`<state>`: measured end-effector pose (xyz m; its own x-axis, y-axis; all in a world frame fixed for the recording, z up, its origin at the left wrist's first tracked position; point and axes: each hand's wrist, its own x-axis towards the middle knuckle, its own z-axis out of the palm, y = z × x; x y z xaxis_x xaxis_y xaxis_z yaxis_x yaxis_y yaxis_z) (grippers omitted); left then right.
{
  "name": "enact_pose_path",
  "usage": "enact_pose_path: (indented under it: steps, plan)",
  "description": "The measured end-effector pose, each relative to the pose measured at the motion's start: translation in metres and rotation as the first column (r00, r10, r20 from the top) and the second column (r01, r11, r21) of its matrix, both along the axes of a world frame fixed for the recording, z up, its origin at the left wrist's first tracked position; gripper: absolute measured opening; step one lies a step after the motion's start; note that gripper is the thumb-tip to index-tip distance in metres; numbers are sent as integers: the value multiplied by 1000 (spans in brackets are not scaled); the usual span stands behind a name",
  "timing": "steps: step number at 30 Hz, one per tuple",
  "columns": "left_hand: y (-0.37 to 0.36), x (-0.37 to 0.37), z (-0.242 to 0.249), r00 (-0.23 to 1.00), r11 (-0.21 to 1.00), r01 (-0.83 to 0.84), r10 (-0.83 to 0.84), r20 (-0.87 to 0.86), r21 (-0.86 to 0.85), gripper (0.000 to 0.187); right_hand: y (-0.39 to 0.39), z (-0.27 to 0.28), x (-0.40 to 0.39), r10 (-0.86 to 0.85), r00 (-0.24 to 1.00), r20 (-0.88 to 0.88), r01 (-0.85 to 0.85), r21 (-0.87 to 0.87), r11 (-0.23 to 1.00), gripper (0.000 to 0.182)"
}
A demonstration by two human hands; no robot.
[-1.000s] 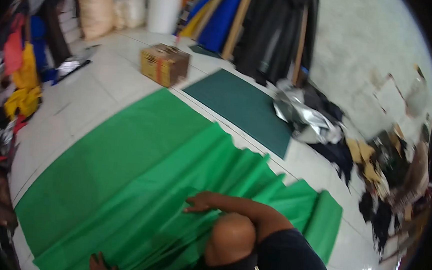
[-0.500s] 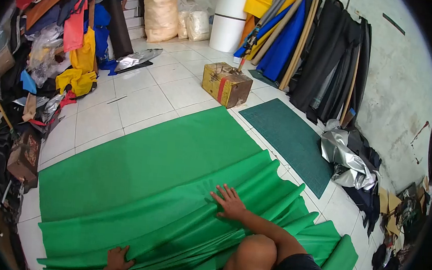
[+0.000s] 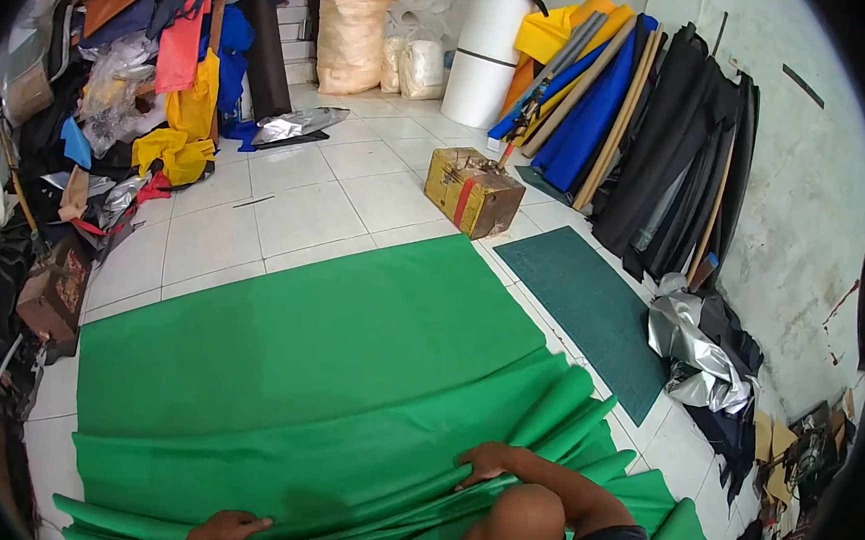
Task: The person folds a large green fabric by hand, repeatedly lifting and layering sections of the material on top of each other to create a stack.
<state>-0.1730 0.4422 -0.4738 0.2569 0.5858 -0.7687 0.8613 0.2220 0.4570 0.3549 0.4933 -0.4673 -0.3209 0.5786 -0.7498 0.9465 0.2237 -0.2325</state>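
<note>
Right hand curls over fold of green fabric at lower centre, fingers gripping edge; left hand lies flat, fingers spread, on same fabric at bottom edge; fabric covers tiled floor

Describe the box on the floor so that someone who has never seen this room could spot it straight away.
Start from the big green cloth spread over the white tiled floor. Just past its far right corner, beside the dark green mat, sits the box. It is the only box standing alone on open tiles: yellow-brown, worn, with a red band around it.
</note>
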Motion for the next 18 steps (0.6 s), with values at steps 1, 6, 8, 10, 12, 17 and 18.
enact_pose_path:
  steps: [1,6,8,10,12,17,18]
  plan:
    - [3,0,2,994,984,-111,108,-29,-143,60,1,-4,1,35,999,38,-31,-114,993,86]
    - [8,-23,-35,955,934,-294,279,-101,-203,67,24,-26,24,-445,891,-90,366,-439,821,74]
    - [0,-28,-29,908,819,-173,348,-233,547,79,56,-15,13,-425,864,271,504,-445,740,65]
    - [2,-41,-47,926,791,-31,252,-280,611,82,80,-18,1,-177,984,30,175,59,983,63]
    - [10,-52,-65,953,777,91,113,-281,623,85,84,-24,-16,-159,981,-108,191,482,855,78]
    - [41,-48,-69,937,872,172,-1,-349,458,79,99,-57,-35,66,995,76,-93,440,893,98]
    - [43,-46,-65,925,839,207,-1,-379,503,76,97,-72,-34,37,999,-1,-33,428,903,97]
